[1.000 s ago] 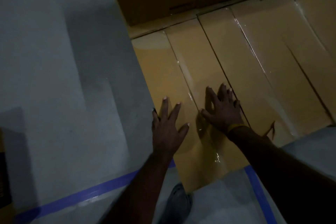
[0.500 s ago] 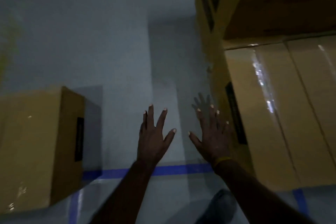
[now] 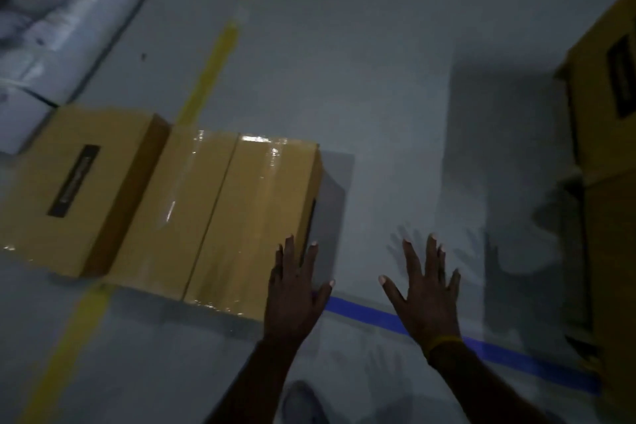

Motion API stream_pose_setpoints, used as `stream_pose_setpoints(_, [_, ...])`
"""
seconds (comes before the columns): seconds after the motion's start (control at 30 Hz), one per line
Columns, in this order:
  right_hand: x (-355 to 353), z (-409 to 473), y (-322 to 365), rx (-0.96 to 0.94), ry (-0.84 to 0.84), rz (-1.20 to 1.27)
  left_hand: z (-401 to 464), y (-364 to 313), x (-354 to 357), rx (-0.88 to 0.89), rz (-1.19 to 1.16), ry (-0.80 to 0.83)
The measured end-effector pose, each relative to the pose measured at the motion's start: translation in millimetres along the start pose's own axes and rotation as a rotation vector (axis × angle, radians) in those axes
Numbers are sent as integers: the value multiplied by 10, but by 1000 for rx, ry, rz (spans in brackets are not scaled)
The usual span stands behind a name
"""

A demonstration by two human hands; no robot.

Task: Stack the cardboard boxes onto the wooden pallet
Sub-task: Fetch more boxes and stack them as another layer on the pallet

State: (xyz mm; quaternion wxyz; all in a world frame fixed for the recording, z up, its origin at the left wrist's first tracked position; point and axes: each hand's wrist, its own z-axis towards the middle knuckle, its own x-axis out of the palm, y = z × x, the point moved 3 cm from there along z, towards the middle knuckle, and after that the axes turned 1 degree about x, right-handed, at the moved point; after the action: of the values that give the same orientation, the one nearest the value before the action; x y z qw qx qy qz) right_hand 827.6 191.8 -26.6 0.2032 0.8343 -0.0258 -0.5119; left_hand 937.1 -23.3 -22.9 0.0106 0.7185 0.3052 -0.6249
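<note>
1. Both hands are out in front, palms down, fingers straight and spread, holding nothing; the left hand point(image 3: 296, 289) hangs over the near right corner of the taped box point(image 3: 220, 217), the right hand point(image 3: 426, 289) over bare floor point(image 3: 378, 79) beside it. Whether the left fingertips touch the box I cannot tell.
2. That taped box lies flat on the floor, its near edge just beyond the blue tape line point(image 3: 499, 348); a second box point(image 3: 75, 189) butts against its left side, close to the yellow floor line point(image 3: 210, 69).
3. More stacked boxes point(image 3: 605, 113) stand at the right edge of view, well apart from these two. No wooden pallet shows here.
4. Handling, as a judgement: the cardboard looks stiff and square, likely bulky enough to need two hands. Glossy tape over the top seam looks slippery.
5. Best hold is probably on opposite end faces, low down, fingers under the bottom edges; the dark slot on the right end face may be a hand-hole.
</note>
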Motion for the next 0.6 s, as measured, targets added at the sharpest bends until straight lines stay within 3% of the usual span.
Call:
stream_pose_setpoints(0.27, [412,-35,1038,-53,17,40,19,941,-359,-96,55,22])
stream_pose_setpoints(0.6, [569,258,1416,-116,113,31,390,1045,-511,-138,79,95])
